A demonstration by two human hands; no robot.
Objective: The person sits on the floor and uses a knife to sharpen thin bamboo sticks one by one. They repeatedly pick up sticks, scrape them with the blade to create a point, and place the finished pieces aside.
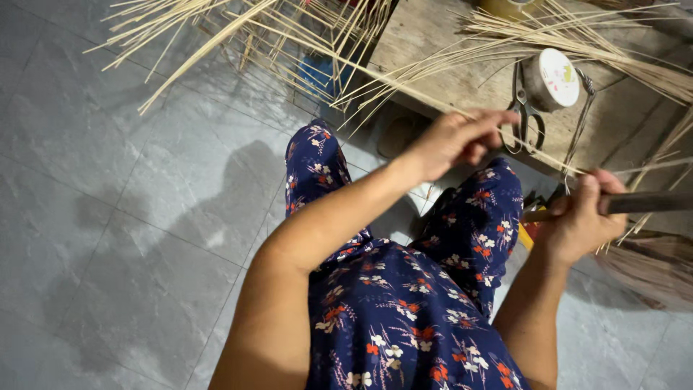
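My left hand [453, 141] pinches a long thin bamboo strip [404, 92] that slants from upper left down to the right. My right hand [583, 217] is closed around the wooden handle of a knife, whose dark blade [650, 202] points right and meets the strip near my thumb. Both hands hover above my knees, which are covered in dark blue flowered cloth [404, 303]. The strip's right end passes behind my right hand.
A low wooden bench [433, 36] ahead holds scissors [523, 119], a white tape roll [552, 78] and loose bamboo strips [577, 43]. More strips fan out over the grey tile floor [108, 217] at upper left. A broom-like bundle [650, 263] lies at right.
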